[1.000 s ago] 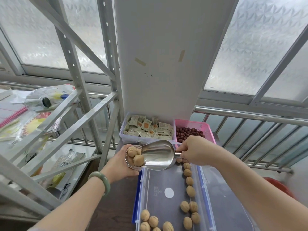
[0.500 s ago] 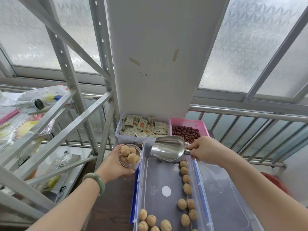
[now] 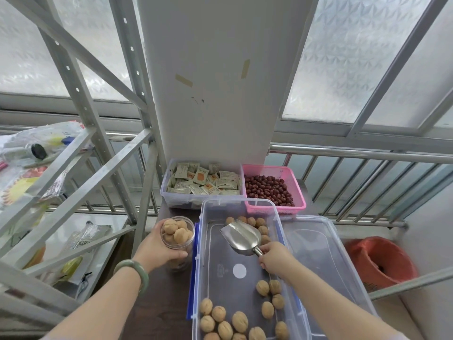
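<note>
Obs., standing beside the bench.

Left hand: fingers and thumb curled round the side of a clear round jar, holding it upright. The jar is filled to the rim with walnuts and sits just beside the left wall of the clear bin, outside it, over the dark tabletop. Whether its base touches the top I cannot tell. Green bangle on that wrist.

Right hand: closed round the short handle of the metal scoop, pinch-type grip, knuckles up. The scoop is inside the bin, down near the floor in the far half, bowl pointing away from the person and slightly left. The bowl shows bare metal (no nuts in it that I can see).

Loose walnuts lie in the bin in two groups: a cluster at the near end, a short row along the far right edge just beyond the scoop.

Surroundings: the bin's clear lid lies touching its right side. Beyond the bin, a clear box of sachets and, right of it, a pink basket of red dates. Grey metal racking to the left; an orange bag on the floor, far right.
</note>
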Motion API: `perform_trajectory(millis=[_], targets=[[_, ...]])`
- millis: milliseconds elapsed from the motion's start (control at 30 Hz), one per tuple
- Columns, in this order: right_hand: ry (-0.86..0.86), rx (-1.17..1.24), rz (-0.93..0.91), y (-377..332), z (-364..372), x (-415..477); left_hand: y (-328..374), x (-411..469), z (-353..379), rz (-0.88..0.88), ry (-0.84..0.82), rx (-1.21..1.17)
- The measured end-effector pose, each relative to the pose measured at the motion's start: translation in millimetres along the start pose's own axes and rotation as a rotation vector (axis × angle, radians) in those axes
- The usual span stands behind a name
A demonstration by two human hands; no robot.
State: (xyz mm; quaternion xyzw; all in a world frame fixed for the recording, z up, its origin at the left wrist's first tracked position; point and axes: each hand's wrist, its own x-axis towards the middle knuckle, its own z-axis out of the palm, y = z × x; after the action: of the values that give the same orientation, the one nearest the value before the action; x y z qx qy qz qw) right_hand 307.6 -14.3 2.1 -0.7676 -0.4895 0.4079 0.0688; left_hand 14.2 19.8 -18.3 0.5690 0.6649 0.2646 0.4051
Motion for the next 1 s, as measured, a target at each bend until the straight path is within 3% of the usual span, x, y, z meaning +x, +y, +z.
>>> perform_trajectory(millis=[167, 367, 567, 667, 833, 933, 1000], targets=[[-0.044, 0.061, 0.047, 19.2, 19.8, 16.0, -4.3, -1.1, 0.5, -0.056, -0.011, -0.038], [-0.153, 0.064, 0.083, 15.4, 22.4, 9.5, -1.4, -6.3, -4.7, -0.118, -0.164, -0.153], [-0.219, 0.103, 0.037, 15.3, 20.6, 3.3, 14.0, -10.9, -14.8, -0.058, -0.124, -0.275], [-0.102, 0.112, -0.033, 11.4, 11.4, 2.9, 31.3, -13.1, -20.3, -0.013, 0.013, -0.337], [0.112, 0.309, -0.147, 8.0, -19.5, -4.6, 63.8, -7.0, -15.4, 0.138, 0.381, -0.221], [0.231, 0.363, -0.177, 13.2, -48.2, -15.4, 87.2, -8.9, 1.6, 0.190, 0.423, -0.113], [0.296, 0.391, -0.193, 25.4, -65.0, -16.5, 102.2, -13.0, 19.5, 0.231, 0.366, -0.091]])
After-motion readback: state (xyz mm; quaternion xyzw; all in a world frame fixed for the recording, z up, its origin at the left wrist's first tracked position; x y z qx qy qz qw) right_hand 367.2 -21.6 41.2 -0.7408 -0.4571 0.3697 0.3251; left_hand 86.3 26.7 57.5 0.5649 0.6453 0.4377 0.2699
